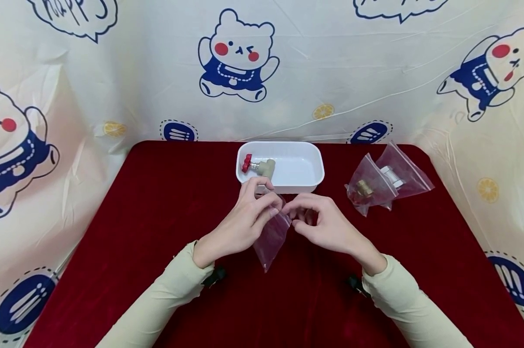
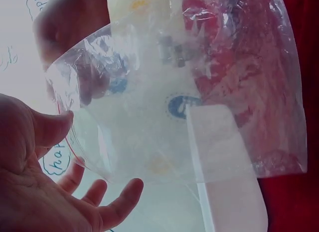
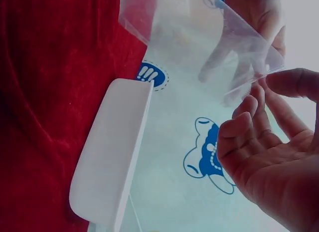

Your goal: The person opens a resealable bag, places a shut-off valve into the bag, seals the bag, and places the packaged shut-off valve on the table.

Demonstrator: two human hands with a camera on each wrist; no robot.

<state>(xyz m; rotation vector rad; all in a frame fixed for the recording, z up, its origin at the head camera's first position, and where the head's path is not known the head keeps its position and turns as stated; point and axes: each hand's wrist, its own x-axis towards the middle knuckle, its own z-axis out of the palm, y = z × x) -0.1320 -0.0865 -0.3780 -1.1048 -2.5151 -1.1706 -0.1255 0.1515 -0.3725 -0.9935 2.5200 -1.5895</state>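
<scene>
Between both hands hangs a clear zip bag [image 1: 270,244], its zip edge up and one corner pointing down; I see nothing inside it. My left hand [image 1: 246,215] pinches the zip edge with the thumb, its other fingers spread, as the left wrist view shows of the bag [image 2: 144,137]. At the bag's other end, my right hand [image 1: 325,220] pinches the zip corner between thumb and finger. In the right wrist view that corner meets the thumb tip of the right hand [image 3: 274,152].
Just beyond the hands stands a white tray [image 1: 312,186] holding a beige valve [image 1: 266,168] with a red handwheel [image 1: 246,163]. On the right, one zip bag with a brass fitting [image 1: 364,188] overlaps another with a white fitting [image 1: 391,177]. Red cloth [image 1: 157,203] covers the table.
</scene>
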